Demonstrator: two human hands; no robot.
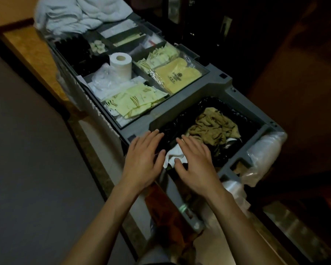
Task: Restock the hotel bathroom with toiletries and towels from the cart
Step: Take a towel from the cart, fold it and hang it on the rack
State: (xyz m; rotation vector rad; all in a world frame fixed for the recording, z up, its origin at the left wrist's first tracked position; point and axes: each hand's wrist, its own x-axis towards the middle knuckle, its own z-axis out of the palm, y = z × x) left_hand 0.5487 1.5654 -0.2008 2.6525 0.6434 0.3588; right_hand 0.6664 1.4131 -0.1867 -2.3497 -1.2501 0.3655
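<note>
Nothing picked yet imo. My left grip (143,159) and right grip (195,163) are flat and wide, holding nothing, over the black-lined bin (170,127) at the near end of the grey plastic cart (218,87). Pale yellow toiletry sachets (134,104) sit mid-cart and the white towel pile (78,14) is at its far end, so next I'd reach further up.

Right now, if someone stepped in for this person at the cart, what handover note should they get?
Left hand: open and empty, fingers flat at the near rim of the black-lined bin.
Right hand: open and empty, over a white cloth in that bin, beside a crumpled olive cloth.
Supplies are all on the cart: toilet roll, pale yellow sachets, and white towels at the far end.
Done: nothing visibly picked up.
Left: pick and deliver toiletries and towels.
</note>
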